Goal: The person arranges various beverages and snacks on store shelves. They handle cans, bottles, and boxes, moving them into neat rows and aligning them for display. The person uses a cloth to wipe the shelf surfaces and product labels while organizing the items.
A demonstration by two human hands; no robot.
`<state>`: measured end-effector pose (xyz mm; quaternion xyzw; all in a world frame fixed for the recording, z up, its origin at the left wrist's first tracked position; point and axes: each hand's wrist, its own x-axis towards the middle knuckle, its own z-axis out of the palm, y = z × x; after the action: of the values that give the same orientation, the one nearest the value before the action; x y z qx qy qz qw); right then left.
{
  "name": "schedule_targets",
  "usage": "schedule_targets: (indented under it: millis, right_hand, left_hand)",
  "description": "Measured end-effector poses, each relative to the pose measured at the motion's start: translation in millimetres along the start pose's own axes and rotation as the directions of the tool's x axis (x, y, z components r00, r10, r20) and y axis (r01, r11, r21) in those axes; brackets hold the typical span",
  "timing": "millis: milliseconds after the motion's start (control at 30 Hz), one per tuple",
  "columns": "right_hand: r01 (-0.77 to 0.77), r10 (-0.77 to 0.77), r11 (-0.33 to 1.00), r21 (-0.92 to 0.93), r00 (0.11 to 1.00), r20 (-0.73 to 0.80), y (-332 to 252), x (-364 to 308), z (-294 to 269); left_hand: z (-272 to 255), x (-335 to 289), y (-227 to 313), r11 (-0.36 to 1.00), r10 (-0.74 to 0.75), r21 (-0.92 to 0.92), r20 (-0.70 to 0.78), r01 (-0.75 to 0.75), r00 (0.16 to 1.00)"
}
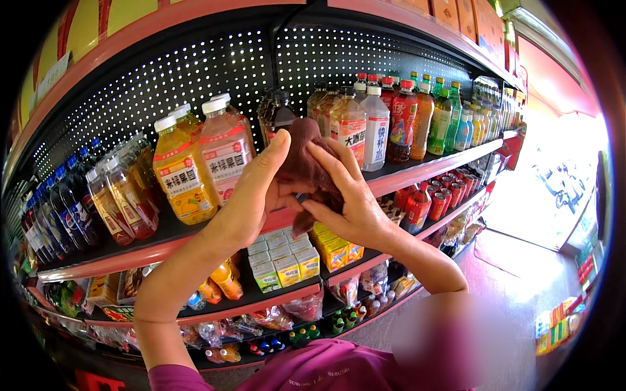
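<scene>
A dark maroon cloth (303,156) is bunched up between my two hands, in front of the drink shelf. My left hand (255,186) has its thumb pointing up along the cloth's left side, and its fingers curl behind and under it. From the right, my right hand (355,205) presses its fingers over the cloth, with the thumb below. Something small and shiny shows between the hands, but whether the cloth wraps a thing I cannot make out. Just left of the cloth stands a large pink drink bottle (225,146); to its right is a clear white-capped bottle (375,127).
Large yellow juice bottles (186,176) and dark soda bottles (75,202) line the shelf's left part. Green bottles (443,114) stand farther right. Below are small drink cartons (283,264), yellow boxes (332,247) and red cans (450,192). The pink shelf edge (404,179) juts out beneath my hands.
</scene>
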<state>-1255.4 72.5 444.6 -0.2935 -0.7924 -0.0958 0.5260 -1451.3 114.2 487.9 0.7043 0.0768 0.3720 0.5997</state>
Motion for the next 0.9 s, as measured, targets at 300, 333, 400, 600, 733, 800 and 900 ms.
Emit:
schedule_targets:
  millis: [300,333,400,600,733,800,900]
  right_hand:
    - [0.013,-0.011,0.996,-0.084,1.000,0.022,79,1,-99]
    - [0.038,-0.042,0.988,-0.148,0.999,-0.030,85,9,-109]
    - [0.099,-0.136,0.951,-0.292,0.985,-0.110,105,27,-126]
    - [0.142,-0.259,0.856,-0.497,0.950,-0.174,152,64,-110]
    - [0.134,-0.215,0.824,-0.551,0.973,-0.085,179,48,-86]
    - [0.158,-0.230,0.768,-0.620,0.973,-0.036,184,34,-79]
    - [0.260,-0.284,0.709,-0.655,0.956,0.071,179,17,-77]
  left_hand:
    - [27,94,-2,0.630,0.262,0.761,-0.020,-0.156,0.965]
    - [27,112,-1,0.602,0.325,0.784,-0.067,-0.152,0.944]
    - [25,145,7,0.457,0.414,0.874,-0.046,-0.164,0.909]
    - [21,219,-6,0.370,0.541,0.912,-0.054,-0.179,0.839]
    - [18,234,-23,0.339,0.468,0.941,-0.146,-0.024,0.872]
    - [23,230,-30,0.296,0.473,0.955,-0.149,0.003,0.868]
    - [31,223,-27,0.286,0.470,0.958,-0.169,0.032,0.866]
